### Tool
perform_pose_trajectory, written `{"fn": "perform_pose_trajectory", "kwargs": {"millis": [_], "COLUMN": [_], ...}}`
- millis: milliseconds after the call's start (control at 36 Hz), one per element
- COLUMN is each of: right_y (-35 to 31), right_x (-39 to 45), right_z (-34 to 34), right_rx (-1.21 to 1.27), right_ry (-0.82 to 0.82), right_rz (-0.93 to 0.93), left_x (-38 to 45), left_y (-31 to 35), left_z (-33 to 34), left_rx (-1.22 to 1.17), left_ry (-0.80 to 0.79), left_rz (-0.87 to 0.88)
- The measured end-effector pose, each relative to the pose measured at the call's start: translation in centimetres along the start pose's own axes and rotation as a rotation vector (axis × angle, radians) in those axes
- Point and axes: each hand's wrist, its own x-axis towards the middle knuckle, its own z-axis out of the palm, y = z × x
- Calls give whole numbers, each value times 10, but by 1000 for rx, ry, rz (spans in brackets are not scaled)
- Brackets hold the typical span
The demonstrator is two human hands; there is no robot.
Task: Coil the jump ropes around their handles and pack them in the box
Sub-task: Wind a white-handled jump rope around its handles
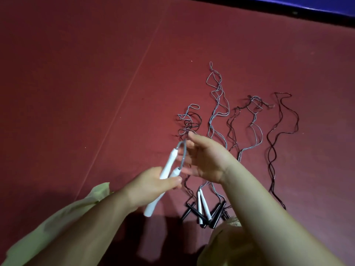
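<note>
No writing can be read anywhere. A pair of white handles (165, 181) is gripped together in the left hand (153, 187), above the red floor (76, 93); their grey rope (183, 150) is looped against the right hand (205, 160), whose fingers are spread. More ropes (240, 121), grey and black, are laid wavily on the floor to the right.
</note>
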Motion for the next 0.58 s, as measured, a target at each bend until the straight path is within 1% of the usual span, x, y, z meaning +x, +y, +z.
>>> {"fn": "perform_pose_trajectory", "kwargs": {"millis": [56, 111, 222, 361, 444, 500, 583], "right_y": [4, 8, 11, 4, 4, 8, 17], "right_x": [-2, -2, 4, 11, 14, 17, 25], "right_z": [-2, -1, 0, -5, -7, -7, -9], "right_rx": [-152, -235, -283, -112, -91, -161, -405], "right_ry": [2, -12, 36, 163, 182, 201, 285], "right_rz": [7, -30, -128, -206, -224, -239, -413], "left_x": [-4, -6, -2, 4, 3, 5, 7], "left_y": [0, 0, -1, 0, 0, 1, 1], "left_z": [1, 3, 6, -1, -8, -13, -22], "left_rx": [-199, -292, -312, -331, -310, -308, -315], "left_ry": [-3, -17, -73, -190, -283, -359, -462], "left_rz": [-33, -84, -123, -152, -155, -144, -151]}}
